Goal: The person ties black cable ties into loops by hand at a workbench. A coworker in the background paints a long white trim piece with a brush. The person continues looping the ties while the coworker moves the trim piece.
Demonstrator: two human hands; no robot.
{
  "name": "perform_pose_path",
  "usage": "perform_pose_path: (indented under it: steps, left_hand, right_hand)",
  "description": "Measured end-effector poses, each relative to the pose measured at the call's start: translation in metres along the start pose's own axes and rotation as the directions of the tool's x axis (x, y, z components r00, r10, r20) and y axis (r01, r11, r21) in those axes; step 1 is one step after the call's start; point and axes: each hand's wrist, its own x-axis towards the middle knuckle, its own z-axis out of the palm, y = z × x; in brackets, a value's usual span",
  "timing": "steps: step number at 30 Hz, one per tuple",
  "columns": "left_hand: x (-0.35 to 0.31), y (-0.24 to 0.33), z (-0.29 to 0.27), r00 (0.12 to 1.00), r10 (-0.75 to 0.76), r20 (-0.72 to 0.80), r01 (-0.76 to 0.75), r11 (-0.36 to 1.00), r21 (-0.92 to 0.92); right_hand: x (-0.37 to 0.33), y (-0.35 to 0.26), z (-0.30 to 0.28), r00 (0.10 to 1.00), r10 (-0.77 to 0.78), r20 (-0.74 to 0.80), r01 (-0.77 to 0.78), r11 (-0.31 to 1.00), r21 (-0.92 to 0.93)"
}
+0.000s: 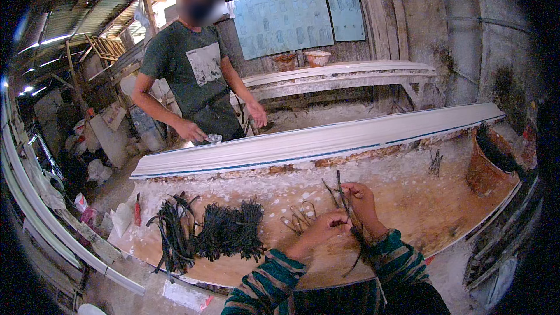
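Note:
Over the front of the wooden table (420, 221), my right hand (363, 203) is closed around a few thin dark strips (344, 195), which look like cut rubber or fibre. Their ends stick up above the fingers and hang down below. My left hand (325, 227) pinches at the same strips, its fingertips close to the right hand. Several pale thin loops (300, 217) lie just left of my hands. Farther left are dark, crinkled bundles (230, 230) side by side, then a loose heap of long flat black strips (176, 236).
A long white moulding (326, 137) runs along the table's far side. Behind it stands a co-worker (195, 76), one hand holding a small tool. A reddish bucket (487, 163) with dark material sits at the right end. A red-handled tool (137, 210) lies at the left.

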Motion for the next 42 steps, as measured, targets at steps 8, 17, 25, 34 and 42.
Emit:
perform_pose_path:
  steps: [8, 17, 25, 34, 42]
  left_hand:
    - [-0.002, -0.001, -0.025, 0.927, -0.111, -0.360, 0.096, 0.994, -0.059]
    - [-0.006, -0.002, -0.063, 0.582, -0.059, -0.811, 0.230, 0.969, 0.095]
    - [-0.003, -0.041, -0.072, 0.581, 0.032, -0.813, 0.155, 0.977, 0.149]
    - [-0.002, -0.024, -0.059, 0.657, 0.106, -0.747, 0.220, 0.920, 0.324]
    - [-0.001, -0.029, -0.052, 0.754, 0.106, -0.648, 0.098, 0.958, 0.271]
  right_hand:
    - [0.003, -0.011, -0.005, 0.955, -0.279, -0.101, 0.239, 0.925, -0.295]
    - [-0.013, -0.024, 0.004, 0.780, -0.093, 0.619, 0.116, 0.993, 0.003]
    - [-0.038, -0.047, 0.020, 0.673, -0.303, 0.675, 0.300, 0.946, 0.125]
    - [-0.031, -0.036, 0.014, 0.711, -0.292, 0.640, 0.333, 0.941, 0.059]
    - [-0.016, -0.023, 0.005, 0.942, -0.101, 0.321, 0.152, 0.978, -0.140]
